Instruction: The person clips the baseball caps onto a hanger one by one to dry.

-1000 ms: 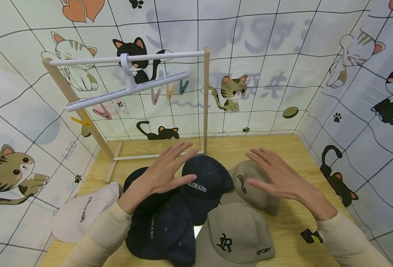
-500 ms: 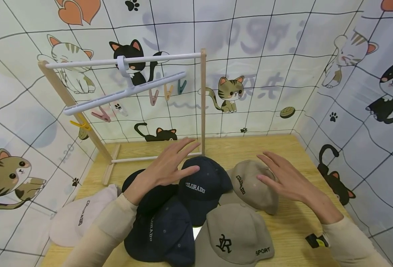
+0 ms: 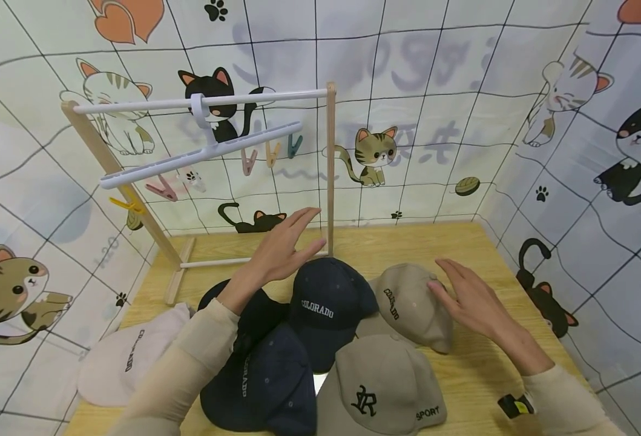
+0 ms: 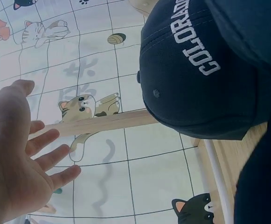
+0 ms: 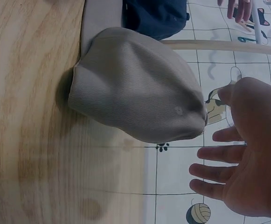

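Note:
My left hand (image 3: 283,247) is held in the air with its fingers extended, just above and behind the upright navy COLORADO cap (image 3: 333,297). Nothing is in its grasp. Beside the tan COLORADO cap (image 3: 411,303) hovers my right hand (image 3: 475,303), fingers loosely extended and holding nothing. In the right wrist view that hand stands apart from the tan cap (image 5: 135,88). A second tan cap with SPORT lettering (image 3: 388,384) lies in front. Left of it are another navy cap (image 3: 276,381) and a black cap (image 3: 266,318), partly behind my left forearm. A pale cap (image 3: 126,357) sits farthest left.
A wooden rack (image 3: 330,181) stands at the back left of the table (image 3: 434,239). From its top rod hangs a pale blue hanger (image 3: 206,154) with several clothespins (image 3: 249,162). A small black item (image 3: 511,404) lies by my right sleeve. Cat-printed curtains surround the table.
My left hand has shifted up and away, toward the rack's right post. The right hand has moved rightward and slightly down, off the top of the tan cap. The caps have stayed put.

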A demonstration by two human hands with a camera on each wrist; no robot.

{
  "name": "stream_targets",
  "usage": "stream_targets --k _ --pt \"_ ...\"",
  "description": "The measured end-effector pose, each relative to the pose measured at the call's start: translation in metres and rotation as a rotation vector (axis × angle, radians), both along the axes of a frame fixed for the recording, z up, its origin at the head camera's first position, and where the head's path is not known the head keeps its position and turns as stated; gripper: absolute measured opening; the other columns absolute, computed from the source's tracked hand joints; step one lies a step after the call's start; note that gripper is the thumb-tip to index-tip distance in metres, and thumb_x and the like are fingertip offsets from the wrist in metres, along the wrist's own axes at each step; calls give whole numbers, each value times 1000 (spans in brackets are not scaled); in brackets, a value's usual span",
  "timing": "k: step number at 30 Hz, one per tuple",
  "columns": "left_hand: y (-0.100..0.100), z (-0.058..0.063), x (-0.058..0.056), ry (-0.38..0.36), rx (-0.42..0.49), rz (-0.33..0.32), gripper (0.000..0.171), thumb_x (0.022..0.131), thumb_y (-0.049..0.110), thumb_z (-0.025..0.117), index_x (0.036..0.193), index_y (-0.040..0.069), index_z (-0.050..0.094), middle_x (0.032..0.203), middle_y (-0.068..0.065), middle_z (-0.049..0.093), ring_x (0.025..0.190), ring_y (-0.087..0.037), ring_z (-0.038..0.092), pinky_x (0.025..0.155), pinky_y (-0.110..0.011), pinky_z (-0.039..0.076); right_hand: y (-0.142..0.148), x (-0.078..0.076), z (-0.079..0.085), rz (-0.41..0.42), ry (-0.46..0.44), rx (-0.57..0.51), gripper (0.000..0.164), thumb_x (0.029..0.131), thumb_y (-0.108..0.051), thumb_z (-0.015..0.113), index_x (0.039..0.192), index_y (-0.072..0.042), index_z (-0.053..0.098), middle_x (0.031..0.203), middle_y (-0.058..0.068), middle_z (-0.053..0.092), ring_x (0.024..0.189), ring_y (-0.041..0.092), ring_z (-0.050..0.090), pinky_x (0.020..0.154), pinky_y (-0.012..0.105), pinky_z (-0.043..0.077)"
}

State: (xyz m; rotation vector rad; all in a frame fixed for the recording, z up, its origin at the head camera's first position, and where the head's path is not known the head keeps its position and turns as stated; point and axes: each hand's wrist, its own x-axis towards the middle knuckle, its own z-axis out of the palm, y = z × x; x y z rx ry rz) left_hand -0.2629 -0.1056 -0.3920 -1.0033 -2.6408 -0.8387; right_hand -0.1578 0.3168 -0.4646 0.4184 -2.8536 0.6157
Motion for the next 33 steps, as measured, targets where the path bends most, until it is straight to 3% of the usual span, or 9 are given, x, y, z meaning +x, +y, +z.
stream_targets --k 6,15,23,30,33 --pt "12 -2 -12 -94 62 18 73 116 45 61 178 15 36 183 -14 40 170 -38 40 135 -67 38 3 -4 -4 -56 -79 -72 65 119 -38 58 162 10 50 162 41 54 148 64 54 117 80 45" --pt "28 1 -31 -175 104 40 82 117 46 57 181 8 23 183 -17 39 174 -35 34 141 -59 30 6 -6 -5 -62 -194 -174 61 121 -40 50 155 11 57 146 41 67 128 60 70 98 71 62" --pt "39 4 -43 -213 164 28 81 116 47 56 181 11 24 183 -16 40 166 -38 47 133 -61 44 6 -8 -2 -102 -276 -245 60 121 -47 51 147 3 70 143 31 74 129 51 73 102 66 62" --pt "43 8 -48 -240 202 45 80 115 43 59 180 8 26 177 -20 46 159 -43 54 127 -61 51 5 -9 2 -113 -395 -381 60 119 -48 57 146 4 71 140 27 77 121 36 77 89 36 65" --pt "44 9 -51 -239 219 58 77 116 40 59 179 7 28 170 -21 52 154 -43 60 124 -60 53 5 -10 1 -120 -425 -418 60 117 -48 61 146 3 71 139 25 77 117 27 76 86 31 63"
